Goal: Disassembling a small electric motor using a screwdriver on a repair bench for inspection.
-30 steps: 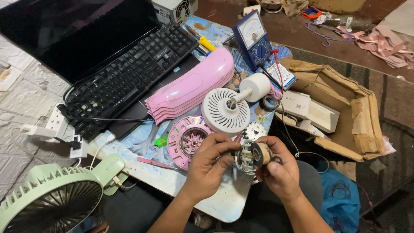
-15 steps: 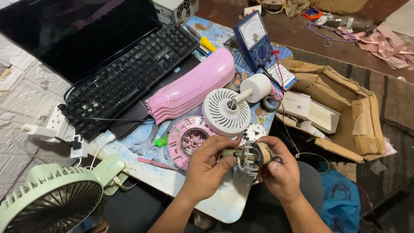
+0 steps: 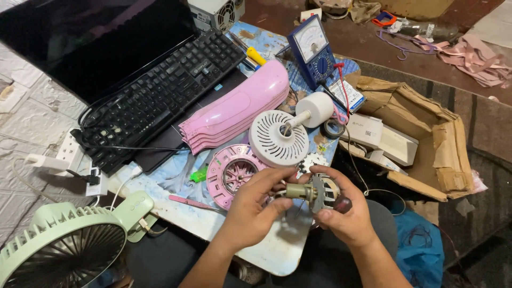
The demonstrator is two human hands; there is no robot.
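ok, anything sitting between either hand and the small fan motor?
Nothing visible. The left hand pinches the brass-coloured shaft end of the small grey metal fan motor, and the right hand cups its body from the other side, both in direct contact above the table edge.

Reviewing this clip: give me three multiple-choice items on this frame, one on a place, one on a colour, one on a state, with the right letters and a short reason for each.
1. Where is the green fan?
A. bottom left corner
B. on the keyboard
C. inside the cardboard box

2. What colour is the long curved housing beside the keyboard?
A. blue
B. pink
C. black

3. How is the small motor held?
A. lying untouched on the table
B. in one hand only
C. between both hands

Answers:
1 A, it fills the lower left of the view.
2 B, its shell is plainly pink.
3 C, the left hand grips the shaft end and the right hand the body.
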